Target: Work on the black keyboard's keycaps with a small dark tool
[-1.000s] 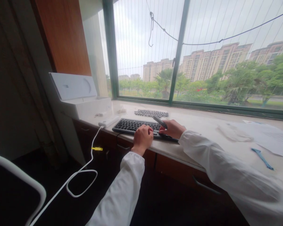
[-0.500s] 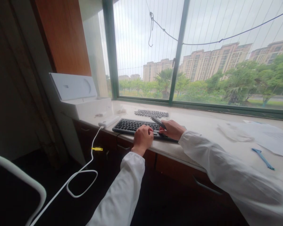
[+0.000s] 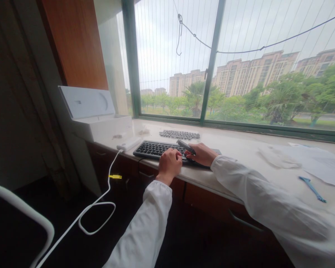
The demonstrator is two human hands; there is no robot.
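A black keyboard (image 3: 153, 148) lies on the pale window ledge (image 3: 234, 149) near its front edge. My left hand (image 3: 170, 163) rests curled as a fist on the keyboard's near edge; what its fingers hold, if anything, is hidden. My right hand (image 3: 201, 153) sits at the keyboard's right end, gripping a dark slim tool (image 3: 185, 146) whose free end points up and to the left over the keys. Behind the keyboard lies a flat grid of loose dark keycaps (image 3: 179, 134).
An open white box (image 3: 95, 115) stands at the ledge's left end. A white power bank (image 3: 128, 143) with a cable (image 3: 95, 208) hanging to the floor lies beside the keyboard. Papers (image 3: 315, 160), clear plastic and a blue tool (image 3: 312, 188) lie to the right.
My right hand with the dark tool has shifted a little to the left along the keyboard. The left hand has stayed in place.
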